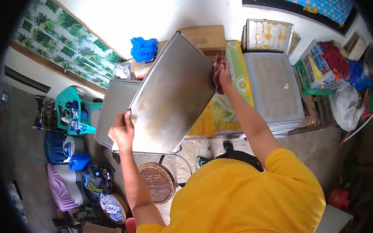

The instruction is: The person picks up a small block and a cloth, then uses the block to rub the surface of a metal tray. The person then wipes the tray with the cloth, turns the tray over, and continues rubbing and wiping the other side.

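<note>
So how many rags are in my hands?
1: a dark red rag, in the right hand, at the tray's right edge. The left hand holds only the tray.

Tilted, smudged metal tray (172, 92); crumpled dark-red cloth (218, 74) against its edge.

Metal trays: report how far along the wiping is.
Possibly done: the flat grey tray at the left, its visible part without heavy stains. In hand: the left hand holds the tilted tray, brownish smudges showing, while the right hand has a reddish cloth at its edge. Probably left: the marked tray stack and the yellow-stained upright tray.
</note>
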`<state>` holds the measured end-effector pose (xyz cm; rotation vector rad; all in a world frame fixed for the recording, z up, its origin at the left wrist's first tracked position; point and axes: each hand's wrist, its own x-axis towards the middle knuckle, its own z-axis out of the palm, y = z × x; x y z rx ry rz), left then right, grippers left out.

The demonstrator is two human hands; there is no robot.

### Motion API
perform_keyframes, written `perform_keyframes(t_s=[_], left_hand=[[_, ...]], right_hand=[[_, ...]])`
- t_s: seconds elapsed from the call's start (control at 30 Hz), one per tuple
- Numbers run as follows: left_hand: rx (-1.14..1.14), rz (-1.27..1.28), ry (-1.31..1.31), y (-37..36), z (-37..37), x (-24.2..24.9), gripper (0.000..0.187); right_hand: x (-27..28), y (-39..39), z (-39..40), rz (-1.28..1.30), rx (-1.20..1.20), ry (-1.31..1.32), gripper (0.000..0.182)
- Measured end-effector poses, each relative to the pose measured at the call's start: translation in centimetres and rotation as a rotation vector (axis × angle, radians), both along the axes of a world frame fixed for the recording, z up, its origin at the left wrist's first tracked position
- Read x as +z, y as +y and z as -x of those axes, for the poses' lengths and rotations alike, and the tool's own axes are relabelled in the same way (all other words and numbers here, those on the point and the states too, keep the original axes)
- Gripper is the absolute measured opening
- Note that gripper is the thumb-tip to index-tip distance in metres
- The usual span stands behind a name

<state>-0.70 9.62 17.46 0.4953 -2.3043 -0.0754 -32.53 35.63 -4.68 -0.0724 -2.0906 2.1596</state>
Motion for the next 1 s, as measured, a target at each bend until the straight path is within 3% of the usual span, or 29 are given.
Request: perform_keyframes(t_s=[0.13, 0.33, 0.43, 0.53, 0.77, 0.9, 1.0], left_hand=[[-0.061, 0.086, 0.014, 1.7, 1.3, 1.1, 0.031], [-0.17, 0.3, -0.033, 4.4, 4.7, -0.3, 0.032], [-0.172, 0.329, -0.004, 4.3, 5.9, -1.6, 0.032], [-0.163, 0.295, -0.006, 4.7, 6.6, -2.1, 0.028], [-0.151, 0.19, -0.072, 4.9, 7.7, -2.2, 0.029], [-0.143, -0.108, -0.119, 5.3, 7.3, -0.6, 0.033], [-0.12, -0.374, -0.08, 6.0, 7.4, 1.1, 0.052]], right_hand=[[6.4, -0.1, -0.2, -0.12, -0.068, 0.327, 0.032], [14.9, -2.5, -0.1, -0.019, -0.257, 0.657, 0.031], [15.2, -2.5, -0.7, -0.356, -0.354, 0.745, 0.031], [15.6, -2.2, -2.1, -0.547, -0.238, 0.985, 0.033], [17.2, -6.4, -12.0, -0.704, 0.188, 1.111, 0.036], [18.9, -8.4, -15.2, -0.735, 0.357, 1.043, 0.037], [19.0, -9.2, -15.0, -0.807, 0.378, 1.093, 0.038]])
